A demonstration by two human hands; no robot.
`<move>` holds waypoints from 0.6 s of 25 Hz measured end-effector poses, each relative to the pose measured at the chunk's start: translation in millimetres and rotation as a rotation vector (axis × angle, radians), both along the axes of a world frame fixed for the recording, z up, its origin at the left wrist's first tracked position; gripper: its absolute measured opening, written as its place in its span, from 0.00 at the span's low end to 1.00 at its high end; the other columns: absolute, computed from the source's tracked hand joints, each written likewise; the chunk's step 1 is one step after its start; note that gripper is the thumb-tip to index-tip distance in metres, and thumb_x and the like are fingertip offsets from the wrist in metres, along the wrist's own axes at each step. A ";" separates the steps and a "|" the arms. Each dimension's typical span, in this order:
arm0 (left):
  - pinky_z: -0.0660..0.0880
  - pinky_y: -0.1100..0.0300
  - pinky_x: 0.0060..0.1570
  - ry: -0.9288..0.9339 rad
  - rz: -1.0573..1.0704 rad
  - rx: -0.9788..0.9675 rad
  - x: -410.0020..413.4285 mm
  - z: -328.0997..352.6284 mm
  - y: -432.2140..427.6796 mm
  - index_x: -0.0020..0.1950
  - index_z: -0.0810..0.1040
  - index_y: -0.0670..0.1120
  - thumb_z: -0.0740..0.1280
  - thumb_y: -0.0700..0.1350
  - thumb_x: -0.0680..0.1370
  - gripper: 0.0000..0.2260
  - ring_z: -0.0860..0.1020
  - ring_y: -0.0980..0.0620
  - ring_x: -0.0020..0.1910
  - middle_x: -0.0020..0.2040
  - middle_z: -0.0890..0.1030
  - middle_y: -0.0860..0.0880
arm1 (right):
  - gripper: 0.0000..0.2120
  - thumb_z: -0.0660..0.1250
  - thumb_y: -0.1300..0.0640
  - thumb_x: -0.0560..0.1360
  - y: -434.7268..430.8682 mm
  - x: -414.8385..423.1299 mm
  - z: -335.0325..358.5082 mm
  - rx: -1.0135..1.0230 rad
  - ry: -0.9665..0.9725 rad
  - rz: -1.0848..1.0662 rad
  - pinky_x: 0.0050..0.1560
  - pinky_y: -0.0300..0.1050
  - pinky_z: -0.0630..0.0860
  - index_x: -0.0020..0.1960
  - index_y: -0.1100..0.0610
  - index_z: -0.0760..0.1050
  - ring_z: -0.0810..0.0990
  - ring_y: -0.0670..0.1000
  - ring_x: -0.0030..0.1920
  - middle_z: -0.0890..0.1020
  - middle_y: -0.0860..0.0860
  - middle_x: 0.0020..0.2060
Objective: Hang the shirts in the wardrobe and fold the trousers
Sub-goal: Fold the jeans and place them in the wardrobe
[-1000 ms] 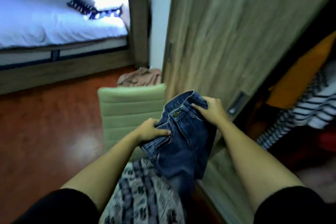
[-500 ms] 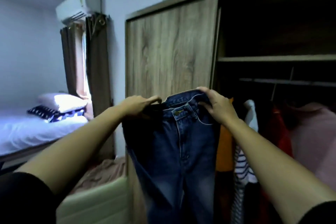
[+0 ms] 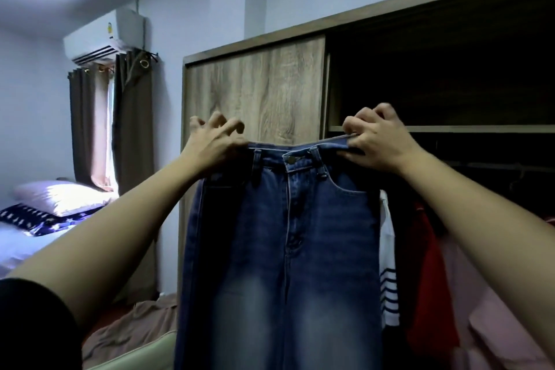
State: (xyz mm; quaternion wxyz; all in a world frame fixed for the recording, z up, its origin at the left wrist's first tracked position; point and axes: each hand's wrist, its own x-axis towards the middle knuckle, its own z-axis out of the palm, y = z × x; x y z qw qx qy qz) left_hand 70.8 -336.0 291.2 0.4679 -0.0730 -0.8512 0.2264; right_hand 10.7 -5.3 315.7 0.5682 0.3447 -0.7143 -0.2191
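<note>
Raised higher and spread since half a second ago, the faded blue denim jeans (image 3: 279, 249) hang before the wooden wardrobe (image 3: 258, 93); left hand (image 3: 214, 144) and right hand (image 3: 375, 141) pinch the waistband corners. Folding looks underway: next, probably, bringing leg onto leg.

Up on the wall to my left, a white air conditioner (image 3: 105, 39) sits just above dark brown curtains (image 3: 133, 117), with daylight showing between them. Lower down, on the bed (image 3: 18, 246), a white pillow (image 3: 60, 197) touches a navy patterned pillow (image 3: 33, 218). A crumpled brown cloth (image 3: 135, 327) lies just behind a pale green chair back (image 3: 141, 354).
</note>
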 end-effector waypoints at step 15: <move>0.61 0.42 0.57 -0.124 -0.103 -0.069 2.1 26.2 -3.0 0.50 0.80 0.54 0.48 0.74 0.66 0.33 0.71 0.48 0.56 0.41 0.76 0.47 | 0.33 0.37 0.30 0.73 74.9 23.9 23.4 0.043 -0.128 -0.229 0.50 0.50 0.54 0.48 0.45 0.76 0.73 0.49 0.49 0.82 0.41 0.43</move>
